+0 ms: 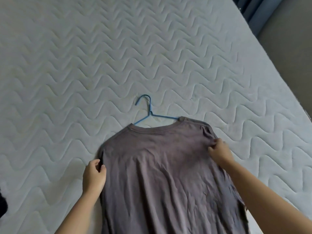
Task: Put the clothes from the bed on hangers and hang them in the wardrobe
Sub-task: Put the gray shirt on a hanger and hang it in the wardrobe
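A grey-brown T-shirt (165,174) lies flat on the white quilted bed (101,65), collar pointing away from me. A blue wire hanger (148,114) sticks out of the collar; its hook and upper arms show, the rest is hidden inside the shirt. My left hand (93,176) pinches the shirt's left edge just below the shoulder. My right hand (219,151) pinches the fabric at the right shoulder, where the cloth bunches into small folds.
The bed's right edge runs diagonally from top right down to the right side, with brown floor (287,48) beyond it. A blue-grey curtain (253,12) hangs at the top right. A dark object (2,203) shows at the far left edge.
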The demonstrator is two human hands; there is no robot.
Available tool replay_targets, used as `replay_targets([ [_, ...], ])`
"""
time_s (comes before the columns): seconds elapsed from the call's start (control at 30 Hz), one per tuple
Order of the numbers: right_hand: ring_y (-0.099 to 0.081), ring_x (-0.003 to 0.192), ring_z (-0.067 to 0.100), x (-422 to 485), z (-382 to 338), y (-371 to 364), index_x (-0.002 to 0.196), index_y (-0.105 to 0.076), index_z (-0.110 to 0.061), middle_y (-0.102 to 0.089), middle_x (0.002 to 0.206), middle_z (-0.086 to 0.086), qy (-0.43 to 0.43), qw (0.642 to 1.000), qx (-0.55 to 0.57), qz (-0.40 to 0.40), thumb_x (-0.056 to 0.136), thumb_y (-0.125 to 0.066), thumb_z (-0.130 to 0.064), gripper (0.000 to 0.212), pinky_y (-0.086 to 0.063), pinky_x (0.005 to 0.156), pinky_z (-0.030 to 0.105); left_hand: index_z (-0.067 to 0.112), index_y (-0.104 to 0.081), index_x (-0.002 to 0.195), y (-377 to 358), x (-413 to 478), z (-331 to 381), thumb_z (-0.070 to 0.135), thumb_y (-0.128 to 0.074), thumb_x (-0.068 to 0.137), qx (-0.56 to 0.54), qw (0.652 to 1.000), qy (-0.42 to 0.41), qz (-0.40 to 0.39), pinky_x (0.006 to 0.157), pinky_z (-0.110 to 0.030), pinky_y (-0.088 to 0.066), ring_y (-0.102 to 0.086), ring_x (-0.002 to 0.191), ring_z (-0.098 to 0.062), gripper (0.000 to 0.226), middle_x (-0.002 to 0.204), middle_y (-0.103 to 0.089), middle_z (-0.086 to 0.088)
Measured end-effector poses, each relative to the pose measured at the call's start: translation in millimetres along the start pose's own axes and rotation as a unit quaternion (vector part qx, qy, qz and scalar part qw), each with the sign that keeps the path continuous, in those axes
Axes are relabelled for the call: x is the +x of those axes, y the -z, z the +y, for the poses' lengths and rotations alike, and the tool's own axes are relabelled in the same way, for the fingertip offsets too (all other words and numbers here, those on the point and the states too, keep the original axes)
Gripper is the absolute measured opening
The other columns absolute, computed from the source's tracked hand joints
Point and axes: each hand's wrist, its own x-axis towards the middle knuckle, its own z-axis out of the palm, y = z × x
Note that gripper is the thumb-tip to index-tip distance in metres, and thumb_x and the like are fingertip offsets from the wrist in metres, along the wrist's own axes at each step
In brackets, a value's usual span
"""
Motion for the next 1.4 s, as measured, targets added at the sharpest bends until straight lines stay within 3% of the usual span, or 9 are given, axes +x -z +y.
replay_targets([
  [0.1,-0.047,0.114,0.045,38.6,-13.0,-5.2,0.123,-0.045,0.007,-0.047,0.124,0.034,0.005,0.998,0.002,0.063,0.082,-0.058,-0.010,0.046,-0.039,0.094,0.042,-0.001,-0.048,0.123,-15.0,30.0,5.5,0.012,-0.056,0.086,-0.002,0.999,-0.026,0.029,0.096,-0.044,-0.040,-0.050,0.116,-0.038,0.040,0.126,-0.053,-0.023],
  [0.23,-0.046,0.118,0.044,67.2,-23.7,-10.7,0.127,-0.043,0.003,-0.044,0.130,0.031,0.014,0.997,-0.054,0.059,0.085,-0.059,-0.021,0.051,-0.039,0.096,0.044,0.000,-0.044,0.129,-29.5,65.1,6.2,0.020,-0.054,0.089,0.006,0.999,-0.015,0.051,0.102,-0.045,-0.037,-0.046,0.122,-0.038,0.046,0.131,-0.050,-0.022],
  [0.4,-0.051,0.112,0.044,79.6,-26.7,-16.4,0.123,-0.042,0.004,-0.052,0.122,0.031,0.003,0.999,-0.014,0.044,0.090,-0.052,-0.015,0.039,-0.040,0.091,0.043,0.001,-0.057,0.107,-38.9,99.8,0.3,0.020,-0.050,0.091,-0.087,0.995,0.028,0.041,0.085,-0.040,-0.042,-0.056,0.101,-0.037,0.026,0.105,-0.062,-0.019],
  [0.53,-0.051,0.109,0.042,68.5,-20.1,-21.1,0.119,-0.044,0.006,-0.055,0.112,0.031,-0.046,0.997,0.062,0.030,0.089,-0.046,-0.006,0.032,-0.037,0.087,0.040,-0.003,-0.053,0.090,-43.1,88.6,-2.7,0.019,-0.043,0.093,-0.134,0.988,0.063,0.047,0.069,-0.038,-0.039,-0.052,0.081,-0.041,0.024,0.076,-0.052,-0.022],
  [0.63,-0.051,0.090,0.032,44.9,-1.0,-22.3,0.110,-0.049,0.006,-0.052,0.093,0.020,-0.066,0.990,0.123,0.025,0.089,-0.046,-0.004,0.024,-0.032,0.073,0.032,-0.001,-0.046,0.082,-35.4,56.4,-7.4,0.015,-0.039,0.095,-0.141,0.987,0.061,0.049,0.062,-0.035,-0.033,-0.039,0.065,-0.024,0.022,0.062,-0.039,-0.005],
  [0.8,-0.046,0.076,0.026,-22.0,45.5,-23.5,0.089,-0.052,0.001,-0.051,0.077,0.017,-0.091,0.982,0.165,0.006,0.086,-0.046,-0.003,0.008,-0.031,0.064,0.032,-0.002,-0.048,0.085,-6.0,-17.5,-34.5,0.011,-0.040,0.094,-0.155,0.984,0.076,0.034,0.066,-0.031,-0.031,-0.041,0.068,-0.023,0.017,0.067,-0.043,-0.006],
  [0.93,-0.052,0.086,0.029,-89.8,83.1,-22.6,0.096,-0.056,0.005,-0.058,0.091,0.020,-0.125,0.977,0.170,-0.026,0.085,-0.046,-0.005,0.018,-0.040,0.077,0.038,-0.006,-0.052,0.089,19.4,-79.0,-72.4,0.010,-0.044,0.092,-0.140,0.982,0.122,0.031,0.072,-0.032,-0.034,-0.053,0.087,-0.037,0.018,0.081,-0.052,-0.014],
  [1.1,-0.054,0.095,0.031,-160.1,108.4,-5.6,0.098,-0.058,-0.009,-0.059,0.109,0.023,-0.162,0.953,0.249,-0.056,0.087,-0.047,-0.009,0.016,-0.043,0.080,0.039,-0.004,-0.052,0.106,63.6,-153.0,-87.8,0.012,-0.045,0.092,-0.136,0.979,0.147,0.039,0.080,-0.037,-0.040,-0.052,0.092,-0.031,0.022,0.096,-0.054,-0.015],
  [1.4,-0.046,0.073,0.023,-217.9,74.8,71.0,0.100,-0.048,-0.008,-0.050,0.093,0.013,-0.003,0.970,0.222,-0.098,0.090,-0.049,0.001,0.014,-0.039,0.041,0.008,0.002,-0.050,0.122,121.5,-274.2,-108.5,0.019,-0.040,0.096,-0.114,0.984,0.132,0.032,0.087,-0.037,-0.040,-0.050,0.113,-0.035,0.033,0.123,-0.055,-0.019],
])
